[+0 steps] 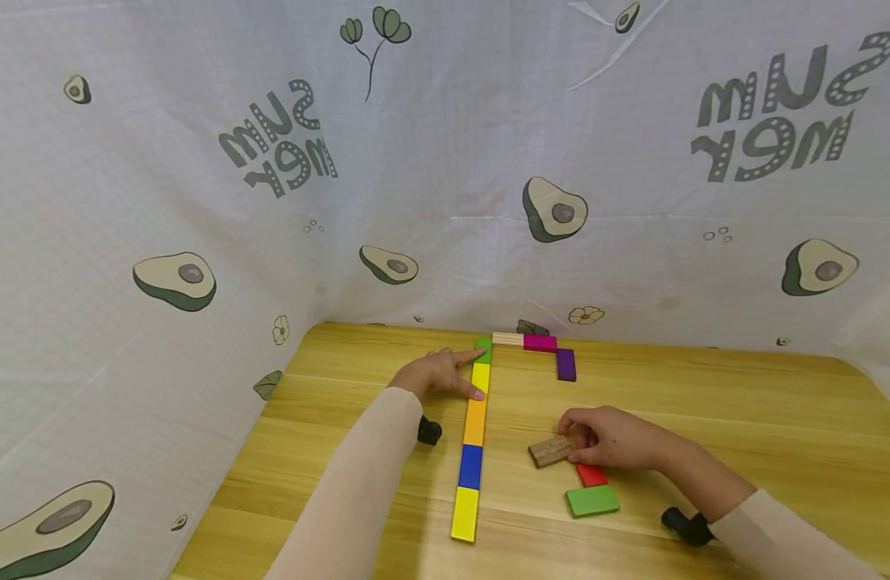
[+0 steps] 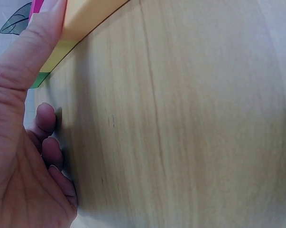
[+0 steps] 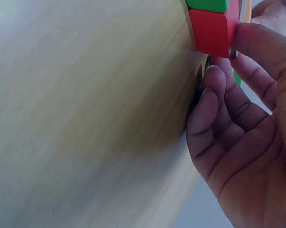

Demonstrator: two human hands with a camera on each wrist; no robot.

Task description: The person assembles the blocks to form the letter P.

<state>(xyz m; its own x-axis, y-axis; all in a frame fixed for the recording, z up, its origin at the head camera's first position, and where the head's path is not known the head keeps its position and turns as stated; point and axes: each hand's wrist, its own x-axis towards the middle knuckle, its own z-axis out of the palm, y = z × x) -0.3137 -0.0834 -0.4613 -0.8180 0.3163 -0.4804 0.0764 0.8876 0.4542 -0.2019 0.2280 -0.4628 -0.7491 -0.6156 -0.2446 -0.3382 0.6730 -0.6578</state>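
Coloured wooden blocks lie end to end in a row on the table. My left hand [image 1: 439, 376] reaches over its far part, index finger at the green block [image 1: 484, 350] and thumb where the yellow block [image 1: 481, 378] meets the orange block [image 1: 475, 423]. In the left wrist view, the thumb lies against the orange block [image 2: 88, 16]. Nearer me, the row continues with a blue block [image 1: 469, 467] and another yellow block [image 1: 464, 515]. My right hand [image 1: 611, 437] pinches the right end of a brown block [image 1: 549, 451], its other fingers curled. Beside its thumb is a red block [image 3: 211, 31].
A light green block [image 1: 592, 501] sits just nearer me than the red one. From the row's far end, a pale wooden block [image 1: 507, 339] and a magenta block [image 1: 540, 343] run right to a purple block [image 1: 566, 365]. A printed white cloth [image 1: 459, 161] hangs behind the table.
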